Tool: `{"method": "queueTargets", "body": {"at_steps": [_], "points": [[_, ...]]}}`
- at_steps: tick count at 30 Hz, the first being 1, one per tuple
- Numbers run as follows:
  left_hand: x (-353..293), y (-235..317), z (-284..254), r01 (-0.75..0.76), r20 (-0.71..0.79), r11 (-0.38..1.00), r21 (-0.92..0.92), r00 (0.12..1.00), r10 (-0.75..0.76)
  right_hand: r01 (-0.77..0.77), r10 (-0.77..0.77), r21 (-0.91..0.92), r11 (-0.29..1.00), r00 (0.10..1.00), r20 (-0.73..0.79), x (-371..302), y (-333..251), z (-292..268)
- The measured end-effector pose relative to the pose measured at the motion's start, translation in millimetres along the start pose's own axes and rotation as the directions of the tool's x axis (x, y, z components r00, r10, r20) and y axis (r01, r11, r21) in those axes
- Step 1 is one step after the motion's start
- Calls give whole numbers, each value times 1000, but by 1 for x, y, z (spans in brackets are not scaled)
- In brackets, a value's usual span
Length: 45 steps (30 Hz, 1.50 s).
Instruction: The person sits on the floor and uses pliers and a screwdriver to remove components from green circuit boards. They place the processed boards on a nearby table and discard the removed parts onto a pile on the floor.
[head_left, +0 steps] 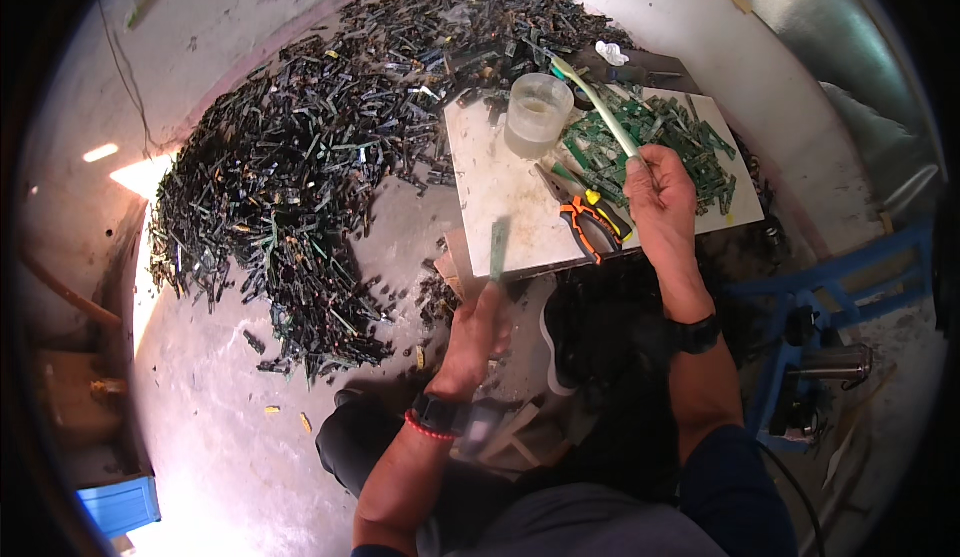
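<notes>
My right hand is closed around a long, pale, brush-like tool with a green part near its far end. It is raised over a pile of green circuit board strips on a white board. My left hand, slightly blurred, pinches a narrow green circuit board strip upright by the board's near left edge. A translucent plastic cup with cloudy liquid stands left of the strips. Pliers with orange and black handles lie at the board's near edge, beside something yellow.
A large heap of dark strips covers the floor to the left and far side. A crumpled white tissue lies behind the board. On the right stands a blue frame, with a metal cylinder near it. A blue box sits at lower left.
</notes>
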<state>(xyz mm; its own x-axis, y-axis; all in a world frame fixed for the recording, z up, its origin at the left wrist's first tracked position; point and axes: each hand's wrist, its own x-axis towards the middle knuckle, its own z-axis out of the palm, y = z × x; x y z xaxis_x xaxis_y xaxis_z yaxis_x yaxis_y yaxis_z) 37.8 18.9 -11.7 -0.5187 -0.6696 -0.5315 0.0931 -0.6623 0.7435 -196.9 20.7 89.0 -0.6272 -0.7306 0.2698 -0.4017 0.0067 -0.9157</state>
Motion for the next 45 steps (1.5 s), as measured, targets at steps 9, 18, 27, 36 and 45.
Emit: {"method": "queueTargets", "body": {"at_steps": [9, 18, 27, 36, 45], "points": [[1, 6, 7, 45, 0, 988, -146, 999, -46, 109, -101, -110, 988, 992, 76, 1, 10, -6], [5, 5, 3, 82, 39, 979, -189, 996, -76, 93, -92, -25, 995, 995, 38, -2, 17, 8], [11, 6, 3, 135, 99, 955, -262, 989, -113, 65, -64, -10, 998, 996, 60, -6, 16, 15], [10, 11, 7, 158, 101, 940, -301, 986, -134, -17, 15, 17, 1000, 995, 98, -7, 12, 12], [9, 11, 8, 142, 99, 949, -280, 988, -119, -163, 154, 121, 979, 984, 86, -10, 1, 9]]}}
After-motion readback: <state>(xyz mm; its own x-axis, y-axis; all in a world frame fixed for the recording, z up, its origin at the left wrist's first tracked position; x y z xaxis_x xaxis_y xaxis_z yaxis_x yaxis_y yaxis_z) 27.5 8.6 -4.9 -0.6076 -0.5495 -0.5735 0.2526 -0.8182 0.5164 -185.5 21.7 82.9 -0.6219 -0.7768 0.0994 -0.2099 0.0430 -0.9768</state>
